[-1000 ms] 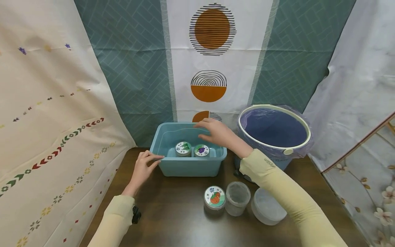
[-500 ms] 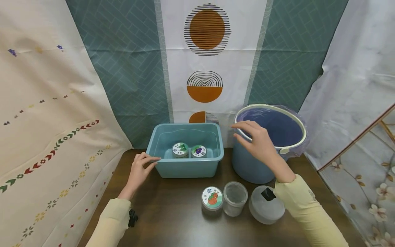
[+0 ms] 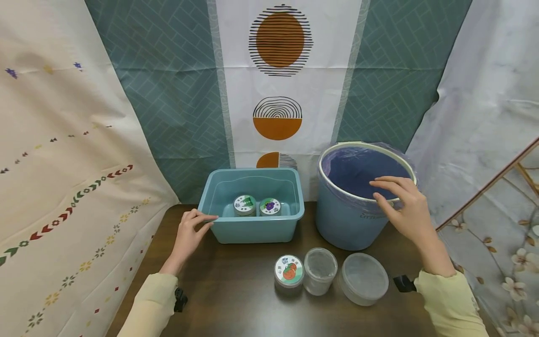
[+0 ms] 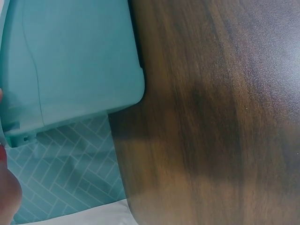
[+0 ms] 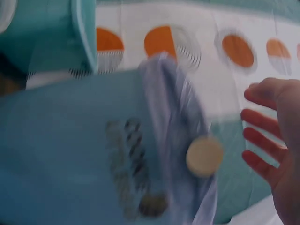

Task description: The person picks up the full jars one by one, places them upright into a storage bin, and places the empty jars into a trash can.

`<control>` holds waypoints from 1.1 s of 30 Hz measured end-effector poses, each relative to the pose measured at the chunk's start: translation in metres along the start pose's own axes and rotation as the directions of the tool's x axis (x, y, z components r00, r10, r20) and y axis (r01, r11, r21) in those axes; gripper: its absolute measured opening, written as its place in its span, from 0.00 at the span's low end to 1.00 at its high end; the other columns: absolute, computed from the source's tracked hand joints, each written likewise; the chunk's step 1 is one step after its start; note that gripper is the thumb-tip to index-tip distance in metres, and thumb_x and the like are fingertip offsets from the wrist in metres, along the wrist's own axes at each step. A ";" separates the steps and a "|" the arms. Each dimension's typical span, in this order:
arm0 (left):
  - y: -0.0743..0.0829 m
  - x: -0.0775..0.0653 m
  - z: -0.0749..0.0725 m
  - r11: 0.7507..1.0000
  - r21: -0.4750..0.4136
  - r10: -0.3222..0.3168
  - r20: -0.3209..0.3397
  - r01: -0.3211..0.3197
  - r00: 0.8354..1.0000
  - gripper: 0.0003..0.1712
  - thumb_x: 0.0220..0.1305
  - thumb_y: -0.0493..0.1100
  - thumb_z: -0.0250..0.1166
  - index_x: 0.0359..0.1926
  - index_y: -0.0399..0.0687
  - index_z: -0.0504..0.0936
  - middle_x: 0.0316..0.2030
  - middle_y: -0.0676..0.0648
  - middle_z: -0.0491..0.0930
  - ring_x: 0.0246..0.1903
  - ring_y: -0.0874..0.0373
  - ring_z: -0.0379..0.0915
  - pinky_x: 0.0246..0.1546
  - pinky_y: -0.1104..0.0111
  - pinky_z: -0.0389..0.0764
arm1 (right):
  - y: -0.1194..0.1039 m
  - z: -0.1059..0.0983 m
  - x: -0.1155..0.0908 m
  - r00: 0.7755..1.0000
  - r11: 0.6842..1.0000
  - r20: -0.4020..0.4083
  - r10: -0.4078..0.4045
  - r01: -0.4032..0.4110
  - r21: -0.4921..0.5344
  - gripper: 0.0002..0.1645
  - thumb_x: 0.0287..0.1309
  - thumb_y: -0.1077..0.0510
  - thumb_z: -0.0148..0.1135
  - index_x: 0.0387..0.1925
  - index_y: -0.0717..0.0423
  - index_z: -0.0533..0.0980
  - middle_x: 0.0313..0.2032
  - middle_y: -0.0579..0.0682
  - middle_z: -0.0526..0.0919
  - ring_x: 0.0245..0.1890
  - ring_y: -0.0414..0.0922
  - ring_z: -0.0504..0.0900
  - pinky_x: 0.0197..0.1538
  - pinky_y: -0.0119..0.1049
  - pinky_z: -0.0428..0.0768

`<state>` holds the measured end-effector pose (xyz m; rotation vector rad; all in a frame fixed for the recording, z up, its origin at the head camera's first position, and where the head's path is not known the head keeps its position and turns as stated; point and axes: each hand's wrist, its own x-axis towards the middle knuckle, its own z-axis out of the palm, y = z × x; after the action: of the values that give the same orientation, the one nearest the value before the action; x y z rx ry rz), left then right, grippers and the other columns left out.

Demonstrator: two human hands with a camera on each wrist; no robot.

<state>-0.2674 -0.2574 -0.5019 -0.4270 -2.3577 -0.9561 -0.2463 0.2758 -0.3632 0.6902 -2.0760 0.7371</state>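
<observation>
My left hand point(image 3: 188, 234) pinches the front left rim of a blue-green plastic basin point(image 3: 252, 229); in the left wrist view only a bit of the hand point(image 4: 8, 194) shows beside the basin's wall point(image 4: 84, 61). Two lidded jars sit inside, one with a green picture label point(image 3: 244, 205), one with a purple picture label point(image 3: 270, 206). My right hand point(image 3: 406, 208) holds nothing, its fingers loosely bent. It hovers by the right front of a blue trash can point(image 3: 345, 224) lined with a purple bag, overlapping its rim in the head view.
On the brown table point(image 3: 236, 290) stand a jar with a tomato-like label point(image 3: 289, 274), a clear jar point(image 3: 320, 271) and a wider clear round container point(image 3: 364, 279). Patterned cloth point(image 3: 181, 107) hangs behind and at both sides.
My right hand has moved from over the basin to the right, past the trash can's front, with nothing in it. The left hand stays at the basin's rim. The view has shifted slightly.
</observation>
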 end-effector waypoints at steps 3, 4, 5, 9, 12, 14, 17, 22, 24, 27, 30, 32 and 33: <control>0.000 0.000 -0.001 1.000 -0.003 0.004 -0.004 -0.004 1.000 0.18 0.52 0.30 0.73 0.43 0.53 0.90 0.31 0.51 0.74 0.39 0.62 0.60 0.42 0.69 0.60 | 0.010 -0.005 -0.012 1.000 1.000 -0.019 0.005 -0.005 0.003 0.24 0.45 0.72 0.71 0.47 0.56 0.85 0.48 0.58 0.84 0.54 0.50 0.76 0.64 0.19 0.61; 0.000 0.000 0.000 1.000 -0.003 0.005 -0.005 -0.005 1.000 0.18 0.52 0.30 0.73 0.43 0.53 0.90 0.31 0.52 0.74 0.39 0.62 0.60 0.42 0.69 0.60 | 0.013 -0.007 -0.016 1.000 1.000 -0.025 0.012 -0.012 -0.001 0.24 0.44 0.72 0.72 0.47 0.56 0.85 0.49 0.58 0.84 0.54 0.47 0.75 0.64 0.19 0.61; 0.001 0.000 0.000 1.000 -0.004 0.004 -0.004 -0.004 1.000 0.18 0.52 0.30 0.73 0.43 0.53 0.90 0.31 0.52 0.74 0.39 0.62 0.60 0.42 0.69 0.60 | 0.016 -0.009 -0.019 0.999 1.000 -0.032 0.020 -0.020 -0.002 0.25 0.43 0.73 0.72 0.47 0.56 0.85 0.49 0.58 0.84 0.54 0.46 0.74 0.64 0.19 0.61; 0.002 0.000 0.000 1.000 -0.008 -0.003 -0.004 0.003 1.000 0.17 0.53 0.30 0.73 0.42 0.52 0.90 0.31 0.52 0.73 0.40 0.62 0.60 0.42 0.69 0.60 | 0.025 -0.014 -0.030 0.998 0.999 -0.039 0.053 -0.053 -0.010 0.26 0.40 0.75 0.72 0.46 0.57 0.85 0.48 0.60 0.84 0.55 0.41 0.72 0.62 0.20 0.60; 0.002 0.000 0.000 1.000 -0.008 -0.008 -0.002 0.008 1.000 0.17 0.53 0.30 0.72 0.43 0.51 0.90 0.32 0.51 0.73 0.40 0.62 0.60 0.42 0.68 0.60 | 0.031 -0.015 -0.037 0.997 0.998 -0.038 0.063 -0.063 -0.005 0.27 0.39 0.74 0.73 0.46 0.56 0.85 0.49 0.60 0.83 0.55 0.42 0.72 0.63 0.21 0.60; 0.002 -0.001 0.000 1.000 -0.009 -0.006 -0.003 0.006 1.000 0.17 0.54 0.30 0.72 0.43 0.51 0.90 0.32 0.49 0.74 0.40 0.62 0.60 0.42 0.67 0.60 | 0.036 -0.016 -0.041 0.997 0.997 -0.033 0.071 -0.072 -0.003 0.28 0.38 0.74 0.74 0.47 0.55 0.85 0.49 0.60 0.83 0.55 0.41 0.72 0.62 0.22 0.60; 0.002 -0.002 0.000 1.000 -0.020 -0.006 -0.010 0.006 1.000 0.17 0.54 0.30 0.72 0.44 0.50 0.90 0.33 0.46 0.74 0.40 0.61 0.60 0.43 0.67 0.60 | 0.043 -0.013 -0.047 0.996 0.996 -0.035 0.087 -0.087 0.000 0.31 0.35 0.76 0.75 0.47 0.55 0.85 0.48 0.60 0.82 0.54 0.37 0.70 0.59 0.23 0.59; 0.004 -0.002 0.000 0.999 -0.036 -0.021 -0.009 0.021 1.000 0.16 0.55 0.30 0.71 0.44 0.50 0.90 0.33 0.43 0.75 0.40 0.62 0.60 0.43 0.68 0.60 | 0.049 -0.005 -0.055 0.987 0.991 -0.098 0.130 -0.130 0.014 0.29 0.33 0.78 0.75 0.43 0.59 0.86 0.44 0.61 0.82 0.51 0.27 0.65 0.53 0.25 0.58; 0.004 -0.002 0.000 0.999 -0.041 -0.022 -0.012 0.022 1.000 0.17 0.55 0.30 0.71 0.44 0.49 0.90 0.33 0.43 0.75 0.40 0.62 0.60 0.43 0.68 0.60 | 0.048 -0.001 -0.055 0.981 0.991 -0.143 0.134 -0.132 0.026 0.27 0.32 0.78 0.75 0.40 0.61 0.86 0.42 0.62 0.82 0.50 0.26 0.66 0.52 0.24 0.59; 0.004 -0.001 0.001 0.999 -0.045 -0.016 -0.018 0.015 1.000 0.17 0.54 0.29 0.71 0.44 0.48 0.90 0.33 0.42 0.75 0.40 0.62 0.60 0.43 0.68 0.60 | 0.043 0.001 -0.052 0.975 0.992 -0.186 0.120 -0.113 0.051 0.24 0.30 0.80 0.73 0.37 0.65 0.85 0.40 0.65 0.81 0.50 0.27 0.67 0.54 0.23 0.60; 0.004 -0.002 0.001 0.999 -0.043 -0.010 -0.025 0.009 1.000 0.17 0.54 0.28 0.71 0.44 0.47 0.90 0.33 0.42 0.75 0.40 0.61 0.60 0.43 0.68 0.60 | 0.033 -0.001 -0.046 0.977 0.993 -0.188 0.103 -0.089 0.080 0.23 0.28 0.82 0.72 0.34 0.68 0.84 0.38 0.67 0.80 0.49 0.28 0.68 0.54 0.21 0.61; 0.005 -0.002 0.001 0.999 -0.043 -0.014 -0.023 0.013 1.000 0.16 0.54 0.29 0.71 0.44 0.47 0.90 0.33 0.42 0.75 0.40 0.62 0.60 0.43 0.68 0.60 | 0.027 -0.004 -0.041 0.980 0.992 -0.176 0.096 -0.080 0.096 0.23 0.26 0.82 0.71 0.33 0.69 0.83 0.37 0.67 0.79 0.49 0.29 0.69 0.54 0.21 0.61; 0.005 -0.002 0.001 0.999 -0.042 -0.015 -0.022 0.014 1.000 0.16 0.54 0.29 0.71 0.44 0.48 0.90 0.33 0.43 0.75 0.40 0.62 0.60 0.43 0.68 0.60 | 0.025 -0.005 -0.039 0.981 0.992 -0.167 0.096 -0.079 0.101 0.23 0.26 0.82 0.71 0.33 0.69 0.83 0.37 0.67 0.78 0.49 0.30 0.69 0.53 0.21 0.61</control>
<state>-0.2638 -0.2536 -0.5007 -0.4136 -2.3269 -1.0132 -0.2407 0.3048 -0.3999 0.5683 -1.9336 0.9169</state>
